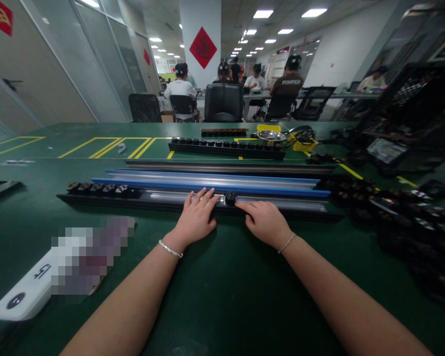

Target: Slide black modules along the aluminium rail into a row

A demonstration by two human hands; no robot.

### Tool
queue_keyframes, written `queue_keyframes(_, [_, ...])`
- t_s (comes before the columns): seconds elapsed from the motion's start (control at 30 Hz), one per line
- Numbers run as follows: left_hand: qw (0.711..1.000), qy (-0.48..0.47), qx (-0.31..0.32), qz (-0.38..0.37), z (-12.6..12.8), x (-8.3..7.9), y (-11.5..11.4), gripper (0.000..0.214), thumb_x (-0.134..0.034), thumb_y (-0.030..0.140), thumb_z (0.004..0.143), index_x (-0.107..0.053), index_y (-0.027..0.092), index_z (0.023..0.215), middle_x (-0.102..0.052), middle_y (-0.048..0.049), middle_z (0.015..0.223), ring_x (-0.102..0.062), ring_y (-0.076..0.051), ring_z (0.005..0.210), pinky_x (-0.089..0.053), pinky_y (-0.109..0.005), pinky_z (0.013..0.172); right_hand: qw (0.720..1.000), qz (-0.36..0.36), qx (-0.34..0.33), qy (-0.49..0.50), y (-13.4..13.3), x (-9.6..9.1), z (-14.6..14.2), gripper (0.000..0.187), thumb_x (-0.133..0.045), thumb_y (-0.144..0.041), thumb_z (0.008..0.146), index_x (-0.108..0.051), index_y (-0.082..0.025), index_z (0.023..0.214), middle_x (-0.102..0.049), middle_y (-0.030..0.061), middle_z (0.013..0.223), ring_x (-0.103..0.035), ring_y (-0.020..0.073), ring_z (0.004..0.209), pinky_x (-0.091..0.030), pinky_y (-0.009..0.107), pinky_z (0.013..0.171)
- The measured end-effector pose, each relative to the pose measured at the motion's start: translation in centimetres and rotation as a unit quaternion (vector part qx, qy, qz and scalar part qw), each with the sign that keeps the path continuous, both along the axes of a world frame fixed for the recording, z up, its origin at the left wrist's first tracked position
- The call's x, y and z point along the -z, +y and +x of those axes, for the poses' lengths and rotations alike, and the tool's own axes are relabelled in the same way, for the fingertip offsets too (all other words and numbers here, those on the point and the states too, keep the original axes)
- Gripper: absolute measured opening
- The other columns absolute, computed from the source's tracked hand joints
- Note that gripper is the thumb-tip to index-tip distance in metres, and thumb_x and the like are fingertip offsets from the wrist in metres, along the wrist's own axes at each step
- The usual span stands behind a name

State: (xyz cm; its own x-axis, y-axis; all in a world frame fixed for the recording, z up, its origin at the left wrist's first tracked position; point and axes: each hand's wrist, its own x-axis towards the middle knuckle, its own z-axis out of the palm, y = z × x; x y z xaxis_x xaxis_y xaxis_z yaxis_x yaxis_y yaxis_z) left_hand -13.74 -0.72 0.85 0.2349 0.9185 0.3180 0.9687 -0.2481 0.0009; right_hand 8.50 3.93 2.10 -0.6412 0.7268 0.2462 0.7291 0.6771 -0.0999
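Observation:
A long black channel (pixel 159 201) with a shiny inner strip lies crosswise in front of me. Several small black parts (pixel 104 189) sit in a row at its left end. One more small black part (pixel 230 198) stands in the channel between my hands. My left hand (pixel 197 217) lies over the channel just left of that part, its fingers spread. At the part's right side, my right hand (pixel 265 221) touches it or nearly so with a stretched index finger, the other fingers curled. Behind the channel runs a blue-edged strip (pixel 215 185).
Another dark rail (pixel 230 167) and a filled black rail (pixel 226 150) lie farther back. Many dark parts (pixel 411 222) are heaped at the right. A white device (pixel 22 291), partly blurred out, lies at the left. A metal bowl (pixel 270 135) stands near the far edge. People sit beyond.

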Motion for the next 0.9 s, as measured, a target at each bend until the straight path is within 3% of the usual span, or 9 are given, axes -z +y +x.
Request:
queue_keyframes(0.2, [1.000, 0.001, 0.004, 0.004, 0.0, 0.1, 0.0, 0.060, -0.049, 0.030, 0.078, -0.040, 0.023, 0.138, -0.037, -0.0062, 0.149, -0.031, -0.027, 0.137, -0.018, -0.051, 0.114, 1.000, -0.010, -0.005, -0.006, 0.2, -0.2, 0.4, 0.047, -0.044, -0.020, 0.084, -0.054, -0.028, 0.129, -0.064, 0.0026, 0.119, -0.058, 0.0193, 0.101, -0.040, 0.036, 0.092])
queue_keyframes(0.9, [1.000, 0.005, 0.005, 0.002, -0.1, -0.1, 0.1, 0.058, -0.050, 0.029, 0.078, -0.042, 0.025, 0.136, -0.038, -0.0062, 0.148, -0.033, -0.026, 0.136, -0.022, -0.050, 0.113, 1.000, -0.015, -0.008, -0.010, 0.3, -0.4, 1.1, 0.046, -0.043, -0.020, 0.084, -0.054, -0.026, 0.129, -0.064, 0.0034, 0.118, -0.059, 0.0192, 0.102, -0.041, 0.035, 0.092])
